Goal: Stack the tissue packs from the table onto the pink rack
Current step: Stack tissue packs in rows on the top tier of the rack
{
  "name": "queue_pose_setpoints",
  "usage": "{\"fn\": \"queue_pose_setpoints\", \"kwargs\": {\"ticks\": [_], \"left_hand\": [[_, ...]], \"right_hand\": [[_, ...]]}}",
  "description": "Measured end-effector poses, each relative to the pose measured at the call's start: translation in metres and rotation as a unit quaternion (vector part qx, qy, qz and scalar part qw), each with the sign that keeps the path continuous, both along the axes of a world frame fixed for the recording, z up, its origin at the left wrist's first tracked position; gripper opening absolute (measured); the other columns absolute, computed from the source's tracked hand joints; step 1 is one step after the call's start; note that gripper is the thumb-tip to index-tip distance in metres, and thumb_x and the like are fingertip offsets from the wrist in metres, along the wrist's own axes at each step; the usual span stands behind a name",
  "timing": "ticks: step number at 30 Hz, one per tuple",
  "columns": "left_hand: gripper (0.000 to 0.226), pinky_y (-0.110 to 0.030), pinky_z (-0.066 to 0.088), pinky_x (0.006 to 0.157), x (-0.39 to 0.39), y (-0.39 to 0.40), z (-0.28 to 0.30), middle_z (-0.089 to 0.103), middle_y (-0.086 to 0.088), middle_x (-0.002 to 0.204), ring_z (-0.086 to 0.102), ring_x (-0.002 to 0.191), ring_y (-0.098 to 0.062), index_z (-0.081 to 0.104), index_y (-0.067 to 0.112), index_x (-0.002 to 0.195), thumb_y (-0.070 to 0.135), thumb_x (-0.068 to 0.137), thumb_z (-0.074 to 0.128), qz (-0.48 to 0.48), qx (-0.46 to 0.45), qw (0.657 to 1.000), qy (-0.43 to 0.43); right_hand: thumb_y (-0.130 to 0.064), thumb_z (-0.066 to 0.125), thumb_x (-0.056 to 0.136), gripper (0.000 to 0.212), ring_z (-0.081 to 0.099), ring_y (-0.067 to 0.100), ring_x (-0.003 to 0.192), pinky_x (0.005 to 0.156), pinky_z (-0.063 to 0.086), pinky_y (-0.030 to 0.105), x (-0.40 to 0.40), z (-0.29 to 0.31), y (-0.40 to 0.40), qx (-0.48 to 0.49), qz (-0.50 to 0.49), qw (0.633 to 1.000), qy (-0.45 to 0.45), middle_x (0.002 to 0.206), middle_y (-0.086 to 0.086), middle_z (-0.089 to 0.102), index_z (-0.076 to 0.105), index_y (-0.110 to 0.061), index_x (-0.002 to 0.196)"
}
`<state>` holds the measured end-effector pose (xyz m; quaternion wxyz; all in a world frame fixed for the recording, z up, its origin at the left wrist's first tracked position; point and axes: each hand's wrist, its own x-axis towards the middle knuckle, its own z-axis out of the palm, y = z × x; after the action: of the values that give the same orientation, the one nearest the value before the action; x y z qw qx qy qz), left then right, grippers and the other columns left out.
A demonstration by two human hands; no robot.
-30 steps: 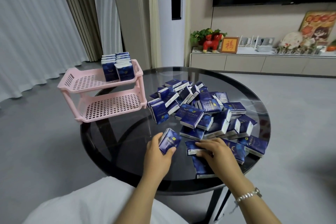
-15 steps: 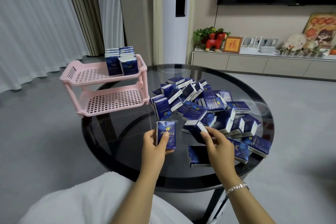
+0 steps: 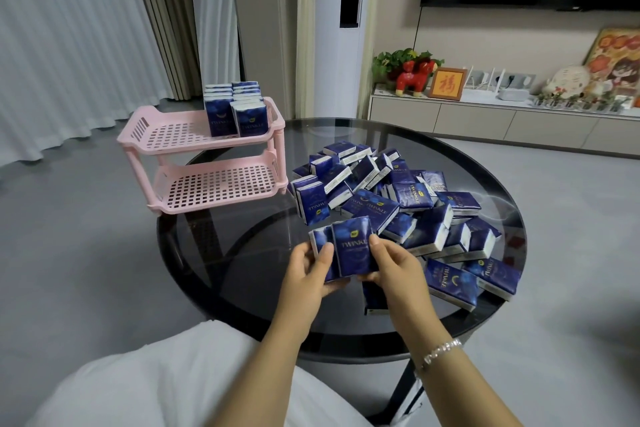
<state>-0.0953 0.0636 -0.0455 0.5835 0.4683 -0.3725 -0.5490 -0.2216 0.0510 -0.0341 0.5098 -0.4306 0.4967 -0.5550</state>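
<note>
A heap of several dark blue tissue packs [image 3: 398, 194] lies on the round dark glass table [image 3: 242, 253]. The two-tier pink rack [image 3: 207, 166] stands at the table's far left edge; several packs [image 3: 235, 111] stand upright at the right end of its top shelf, and the lower shelf is bare. In front of the heap I hold two packs together upright. My left hand [image 3: 308, 270] grips the rear pack [image 3: 320, 243] from the left. My right hand [image 3: 394, 267] pinches the front pack [image 3: 353, 250] from the right.
More packs [image 3: 450, 282] lie flat near the table's right front edge, and one [image 3: 375, 298] lies under my right wrist. My white-clad lap [image 3: 156, 385] fills the lower left. A TV cabinet [image 3: 502, 121] with ornaments lines the far wall; curtains hang at left.
My right hand picked a pack off the table and brought it against the pack in my left hand. Both hands now meet in front of the heap.
</note>
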Motion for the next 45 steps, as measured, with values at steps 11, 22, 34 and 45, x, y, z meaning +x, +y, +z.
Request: {"fn": "queue_pose_setpoints", "kwargs": {"ticks": [11, 22, 34, 45], "left_hand": [[0.017, -0.022, 0.049, 0.073, 0.003, -0.004, -0.007, 0.07, 0.006, 0.1, 0.066, 0.091, -0.008, 0.057, 0.021, 0.1, 0.029, 0.087, 0.065, 0.064, 0.018, 0.994, -0.085], [0.021, -0.024, 0.048, 0.074, 0.005, -0.005, -0.008, 0.067, 0.004, 0.101, 0.064, 0.093, -0.01, 0.055, 0.022, 0.099, 0.033, 0.086, 0.066, 0.091, 0.038, 0.989, -0.114], [0.035, -0.022, 0.05, 0.073, 0.011, -0.006, -0.009, 0.07, 0.003, 0.102, 0.066, 0.094, -0.009, 0.061, 0.012, 0.108, 0.036, 0.083, 0.068, 0.105, 0.034, 0.989, -0.097], [0.035, -0.018, 0.049, 0.072, 0.012, -0.002, -0.007, 0.068, 0.005, 0.104, 0.065, 0.095, -0.007, 0.059, 0.019, 0.108, 0.021, 0.078, 0.076, 0.062, 0.016, 0.987, -0.146]], "right_hand": [[-0.018, 0.063, 0.088, 0.008, 0.06, 0.005, 0.063, 0.063, 0.046, 0.016, -0.035, 0.007, -0.004, -0.035, 0.017, 0.964, 0.265, 0.081, -0.005, 0.069, 0.067, -0.025, 0.086], [-0.037, 0.063, 0.085, 0.04, 0.04, 0.023, 0.117, 0.1, 0.035, 0.036, -0.054, 0.014, -0.006, -0.021, 0.236, 0.757, 0.609, 0.12, 0.002, 0.056, 0.058, -0.022, 0.122], [-0.016, 0.061, 0.089, 0.028, 0.062, 0.014, 0.097, 0.081, 0.047, 0.026, -0.031, -0.004, -0.005, -0.023, 0.071, 0.957, 0.279, 0.102, -0.004, 0.066, 0.06, -0.017, 0.117], [-0.015, 0.053, 0.094, 0.021, 0.065, 0.017, 0.103, 0.092, 0.051, 0.034, -0.01, -0.006, -0.011, -0.045, 0.061, 0.996, 0.055, 0.11, 0.003, 0.069, 0.061, -0.013, 0.113]]}}
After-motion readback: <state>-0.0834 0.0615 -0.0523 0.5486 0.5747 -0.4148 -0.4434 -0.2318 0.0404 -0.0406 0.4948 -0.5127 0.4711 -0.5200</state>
